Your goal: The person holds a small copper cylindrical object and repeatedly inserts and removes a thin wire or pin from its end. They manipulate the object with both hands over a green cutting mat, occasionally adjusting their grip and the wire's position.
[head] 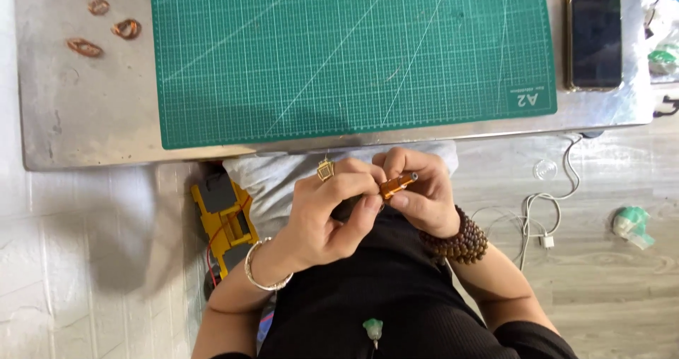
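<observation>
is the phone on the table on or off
Cannot tell for sure: the phone lies face up beside the green cutting mat with a fully dark screen, so it is off or asleep.

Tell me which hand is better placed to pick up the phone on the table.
Right, probably. The phone lies at the table's right end, on the right hand side; the left hand sits farther away. Both hands grip the small orange tool.

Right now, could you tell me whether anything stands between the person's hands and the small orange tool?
Nothing visible does. Both the left hand and the right hand already grip the small orange tool directly, below the table edge.
</observation>
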